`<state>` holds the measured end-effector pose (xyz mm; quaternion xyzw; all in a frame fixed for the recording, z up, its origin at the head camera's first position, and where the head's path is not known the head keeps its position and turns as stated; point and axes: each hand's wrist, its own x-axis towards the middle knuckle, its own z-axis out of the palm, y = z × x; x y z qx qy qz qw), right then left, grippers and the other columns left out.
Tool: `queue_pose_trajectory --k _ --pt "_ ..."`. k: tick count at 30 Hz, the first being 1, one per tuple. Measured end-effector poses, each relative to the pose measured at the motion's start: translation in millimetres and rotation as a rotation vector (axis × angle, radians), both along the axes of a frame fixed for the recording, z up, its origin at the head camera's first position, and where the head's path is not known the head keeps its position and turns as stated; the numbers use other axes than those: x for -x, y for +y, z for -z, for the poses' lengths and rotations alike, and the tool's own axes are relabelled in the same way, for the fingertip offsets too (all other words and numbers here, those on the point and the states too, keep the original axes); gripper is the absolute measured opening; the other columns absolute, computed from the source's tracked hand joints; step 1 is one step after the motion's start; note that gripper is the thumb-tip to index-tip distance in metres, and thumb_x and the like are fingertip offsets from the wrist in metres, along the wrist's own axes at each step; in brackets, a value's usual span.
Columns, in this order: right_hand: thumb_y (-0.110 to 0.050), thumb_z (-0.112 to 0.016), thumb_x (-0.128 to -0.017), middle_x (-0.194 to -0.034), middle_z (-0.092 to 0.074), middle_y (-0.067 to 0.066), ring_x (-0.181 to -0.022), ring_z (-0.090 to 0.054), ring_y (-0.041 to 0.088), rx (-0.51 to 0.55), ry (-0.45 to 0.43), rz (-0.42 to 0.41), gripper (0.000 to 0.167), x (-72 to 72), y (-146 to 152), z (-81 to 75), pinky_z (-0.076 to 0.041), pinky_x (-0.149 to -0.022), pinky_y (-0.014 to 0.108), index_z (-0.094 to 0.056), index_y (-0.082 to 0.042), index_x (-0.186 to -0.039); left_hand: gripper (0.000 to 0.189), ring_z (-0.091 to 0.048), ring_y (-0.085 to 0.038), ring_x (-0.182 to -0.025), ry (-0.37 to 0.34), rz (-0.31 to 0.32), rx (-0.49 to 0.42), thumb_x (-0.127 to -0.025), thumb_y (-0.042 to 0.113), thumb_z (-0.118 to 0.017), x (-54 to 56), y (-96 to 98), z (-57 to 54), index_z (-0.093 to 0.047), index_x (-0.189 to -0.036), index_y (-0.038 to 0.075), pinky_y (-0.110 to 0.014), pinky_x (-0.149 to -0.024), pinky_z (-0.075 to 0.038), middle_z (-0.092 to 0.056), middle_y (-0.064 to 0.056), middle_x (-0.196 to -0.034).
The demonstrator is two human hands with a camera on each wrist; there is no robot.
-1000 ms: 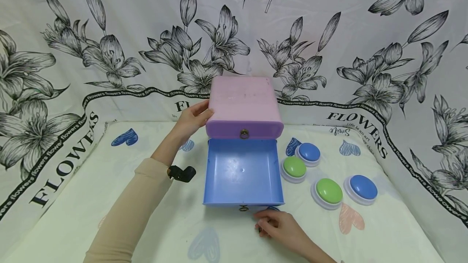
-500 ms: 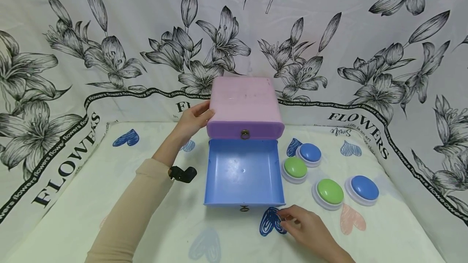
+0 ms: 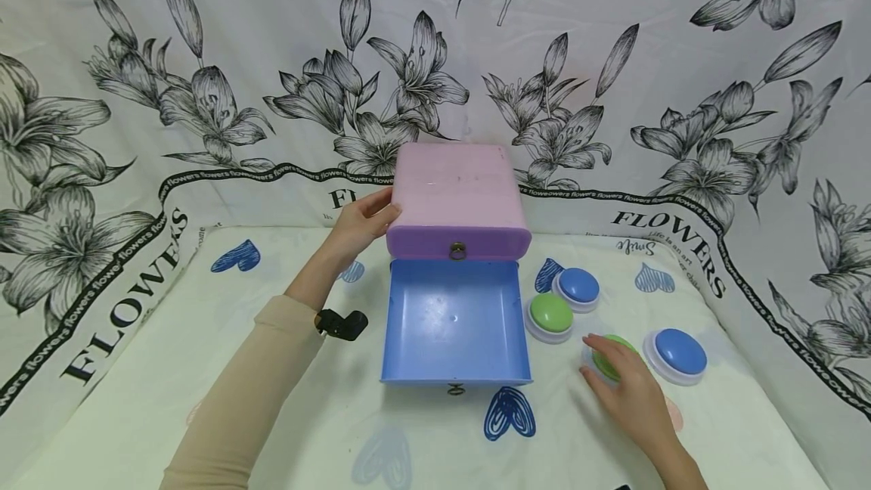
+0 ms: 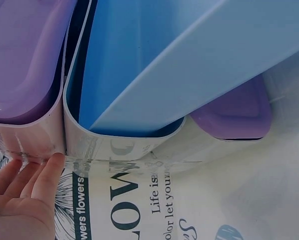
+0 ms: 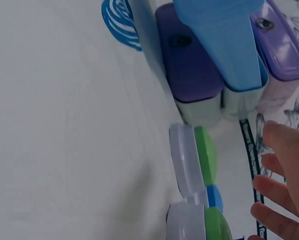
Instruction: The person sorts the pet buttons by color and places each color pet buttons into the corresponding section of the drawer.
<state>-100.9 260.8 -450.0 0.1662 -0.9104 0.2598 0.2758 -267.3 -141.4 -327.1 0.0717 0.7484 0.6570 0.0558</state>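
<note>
A small stacked drawer cabinet has a pink top [image 3: 459, 184] and a purple top drawer [image 3: 415, 243], which is in. Below it, the blue drawer [image 3: 454, 320] is pulled far out, with nothing inside. In the left wrist view another purple drawer [image 4: 237, 110] sits at the bottom. My left hand [image 3: 361, 224] rests its fingertips on the pink left side of the top tier. My right hand [image 3: 636, 399] reaches over the nearer green push button [image 3: 604, 367], fingers and thumb spread apart, partly covering it. In the right wrist view the fingers [image 5: 275, 192] are loosely bent around nothing.
A second green button [image 3: 551, 312] and a blue button [image 3: 578, 285] stand right of the blue drawer. Another blue button [image 3: 680, 351] lies right of my right hand. The white cloth [image 3: 313, 414] has printed hearts; a flowered curtain [image 3: 435, 59] hangs behind.
My right hand has moved from the front of the blue drawer rightward and up to the nearer green button, its fingers spreading. My left hand has stayed at the cabinet's side.
</note>
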Motion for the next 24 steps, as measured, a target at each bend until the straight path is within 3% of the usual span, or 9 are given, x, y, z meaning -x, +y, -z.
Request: queue_pose_trajectory --k 2,5,9,12,19,24 --pt "-0.002 -0.080 -0.063 -0.114 -0.061 0.014 -0.105 -0.052 0.032 0.011 -0.025 0.035 0.056 2.1 7.6 1.9 -0.024 -0.101 0.005 -0.062 -0.005 -0.115 0.060 -0.043 -0.019 -0.128 -0.010 0.006 -0.013 -0.090 0.029 -0.059 -2.7 0.9 -4.2 -0.035 -0.143 0.015 -0.035 -0.101 -0.044 -0.035 -0.003 -0.146" --pt "-0.005 -0.079 -0.066 -0.121 -0.055 0.020 -0.111 -0.048 0.039 0.023 -0.091 0.092 0.060 4.2 16.8 6.2 -0.032 -0.105 0.028 -0.056 -0.003 -0.122 0.059 -0.042 -0.021 -0.128 -0.017 0.012 -0.015 -0.091 0.025 -0.058 -8.6 2.6 -12.0 -0.034 -0.143 0.012 -0.036 -0.101 -0.043 -0.035 -0.006 -0.147" --pt "-0.007 -0.078 -0.069 -0.126 -0.049 0.028 -0.114 -0.043 0.046 0.050 -0.156 0.130 0.067 4.7 26.0 13.2 -0.035 -0.093 0.058 -0.049 0.001 -0.128 0.058 -0.042 -0.021 -0.128 -0.016 0.010 -0.001 -0.092 0.023 -0.056 -15.0 4.4 -19.3 -0.033 -0.144 0.010 -0.035 -0.100 -0.044 -0.034 -0.007 -0.147" --pt "-0.010 -0.077 -0.071 -0.126 -0.046 0.032 -0.114 -0.041 0.049 0.072 -0.204 0.157 0.072 4.2 31.9 17.5 -0.035 -0.091 0.060 -0.043 0.006 -0.131 0.058 -0.041 -0.022 -0.129 -0.014 0.012 0.007 -0.092 0.023 -0.056 -16.3 4.6 -20.5 -0.032 -0.144 0.010 -0.035 -0.101 -0.044 -0.034 -0.008 -0.147" --pt "-0.026 -0.073 -0.078 -0.128 -0.037 0.040 -0.116 -0.035 0.054 0.084 -0.412 0.221 0.087 2.2 38.8 21.0 -0.033 -0.094 0.063 -0.025 0.014 -0.137 0.059 -0.041 -0.022 -0.129 -0.014 0.021 -0.001 -0.092 0.023 -0.056 -14.9 3.7 -18.7 -0.031 -0.144 0.010 -0.035 -0.101 -0.043 -0.033 -0.008 -0.147" --pt "-0.031 -0.071 -0.080 -0.128 -0.034 0.044 -0.116 -0.035 0.057 0.061 -0.492 0.249 0.089 1.5 40.5 21.3 -0.032 -0.094 0.064 -0.023 0.020 -0.135 0.059 -0.041 -0.021 -0.129 -0.016 0.021 -0.014 -0.092 0.022 -0.056 -14.8 3.7 -18.7 -0.032 -0.144 0.010 -0.034 -0.101 -0.043 -0.034 -0.007 -0.147"
